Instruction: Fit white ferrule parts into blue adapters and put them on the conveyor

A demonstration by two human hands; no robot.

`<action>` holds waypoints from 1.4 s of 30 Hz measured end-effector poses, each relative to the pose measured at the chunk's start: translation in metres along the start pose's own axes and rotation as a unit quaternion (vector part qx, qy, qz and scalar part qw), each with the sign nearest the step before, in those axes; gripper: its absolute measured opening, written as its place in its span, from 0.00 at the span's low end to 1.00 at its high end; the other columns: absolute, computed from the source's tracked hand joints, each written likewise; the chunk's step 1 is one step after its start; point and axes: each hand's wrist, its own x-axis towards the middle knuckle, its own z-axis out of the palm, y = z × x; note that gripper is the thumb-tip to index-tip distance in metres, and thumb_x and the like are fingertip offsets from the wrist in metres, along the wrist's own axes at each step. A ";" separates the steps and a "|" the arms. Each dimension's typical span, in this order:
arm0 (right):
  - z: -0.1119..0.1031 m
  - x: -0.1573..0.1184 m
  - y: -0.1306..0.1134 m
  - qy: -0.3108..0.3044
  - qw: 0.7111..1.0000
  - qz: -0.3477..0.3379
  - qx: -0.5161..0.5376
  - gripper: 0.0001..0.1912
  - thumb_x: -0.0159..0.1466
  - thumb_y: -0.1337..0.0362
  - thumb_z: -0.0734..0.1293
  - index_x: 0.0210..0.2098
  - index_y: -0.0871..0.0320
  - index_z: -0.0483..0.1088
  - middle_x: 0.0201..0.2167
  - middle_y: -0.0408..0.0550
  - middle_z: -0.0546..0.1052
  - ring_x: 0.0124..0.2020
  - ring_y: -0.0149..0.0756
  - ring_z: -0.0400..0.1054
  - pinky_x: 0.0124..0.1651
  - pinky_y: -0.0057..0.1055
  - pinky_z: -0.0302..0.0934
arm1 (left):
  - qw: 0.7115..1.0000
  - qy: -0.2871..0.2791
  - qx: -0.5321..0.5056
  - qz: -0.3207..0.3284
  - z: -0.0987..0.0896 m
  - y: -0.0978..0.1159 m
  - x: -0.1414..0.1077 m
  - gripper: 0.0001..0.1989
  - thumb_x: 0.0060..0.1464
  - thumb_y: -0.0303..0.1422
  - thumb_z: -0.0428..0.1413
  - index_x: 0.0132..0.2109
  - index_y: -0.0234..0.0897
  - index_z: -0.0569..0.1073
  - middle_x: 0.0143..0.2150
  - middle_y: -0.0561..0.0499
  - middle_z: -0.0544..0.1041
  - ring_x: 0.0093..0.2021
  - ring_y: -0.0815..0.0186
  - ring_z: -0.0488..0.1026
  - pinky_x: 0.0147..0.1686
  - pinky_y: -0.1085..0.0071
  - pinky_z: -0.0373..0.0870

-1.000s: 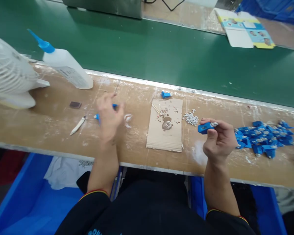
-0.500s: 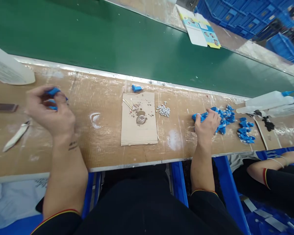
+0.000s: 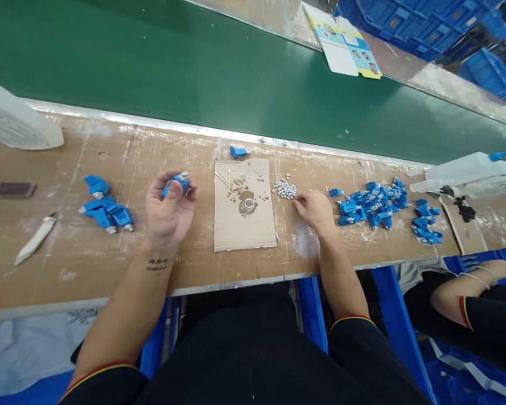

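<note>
My left hand (image 3: 171,211) is closed on a blue part (image 3: 177,183) with a pale tip, left of the cardboard sheet (image 3: 244,233). My right hand (image 3: 314,209) has thumb and forefinger pinched at the right edge of a pile of small grey pieces (image 3: 285,188); whatever is between the fingertips is too small to make out. Several blue parts (image 3: 103,209) lie on the table at the left. A bigger heap of blue parts (image 3: 373,203) is right of my right hand. On the cardboard are cotton swabs (image 3: 224,180) and a small round dish (image 3: 248,205) in a dark stain.
One blue piece (image 3: 238,152) lies behind the cardboard. At the left are a white bottle (image 3: 21,121), a brown block (image 3: 16,189) and a knife (image 3: 36,239). Squeeze bottles (image 3: 459,171) lie at the right, near a person's arm (image 3: 459,289). A green surface (image 3: 236,79) runs behind.
My left hand has moved right, leaving several blue parts on the table and holding one. My right hand has moved left from the blue heap to the grey pieces.
</note>
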 end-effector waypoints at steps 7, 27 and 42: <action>-0.025 -0.023 -0.030 0.164 0.913 -0.145 0.346 0.02 0.62 0.65 0.72 0.34 0.53 0.79 0.31 0.44 0.82 0.32 0.36 0.72 0.36 0.35 0.65 | 0.984 -0.057 -0.088 -0.144 0.025 0.000 -0.027 0.30 0.34 0.41 0.82 0.35 0.41 0.71 0.35 0.57 0.81 0.30 0.74 0.78 0.29 0.81 0.74; 0.012 -0.032 -0.132 0.183 0.796 -0.342 0.464 0.05 0.69 0.63 0.72 0.44 0.46 0.79 0.32 0.42 0.73 0.33 0.36 0.71 0.34 0.38 0.70 | 0.950 -0.197 -0.098 -0.220 0.045 0.002 -0.055 0.25 0.47 0.40 0.78 0.38 0.37 0.71 0.31 0.55 0.76 0.30 0.73 0.72 0.34 0.74 0.72; 0.014 -0.034 -0.134 0.214 0.758 -0.358 0.502 0.20 0.68 0.72 0.72 0.54 0.47 0.66 0.36 0.41 0.84 0.33 0.35 0.78 0.29 0.31 0.70 | 0.966 -0.218 -0.036 -0.138 0.037 -0.004 -0.054 0.21 0.53 0.43 0.74 0.40 0.38 0.72 0.32 0.53 0.78 0.32 0.70 0.74 0.35 0.73 0.73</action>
